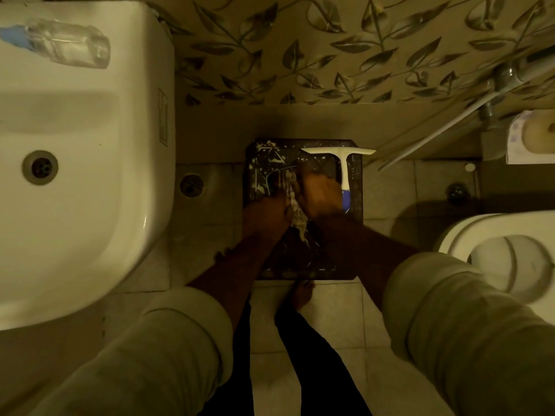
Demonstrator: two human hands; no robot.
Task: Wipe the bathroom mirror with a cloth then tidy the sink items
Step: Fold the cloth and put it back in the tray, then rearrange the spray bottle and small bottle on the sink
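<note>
Both hands' grip was closed on the cloth: the left hand at its nine o'clock side, the right hand at three o'clock, the wet fabric bunched between them. They worked over a dark, paint-spattered bucket on the tiled floor. A white squeegee lay across the bucket's rim at one o'clock. The sink stood at nine o'clock with a clear bottle lying on its ledge; the toilet at four o'clock.
</note>
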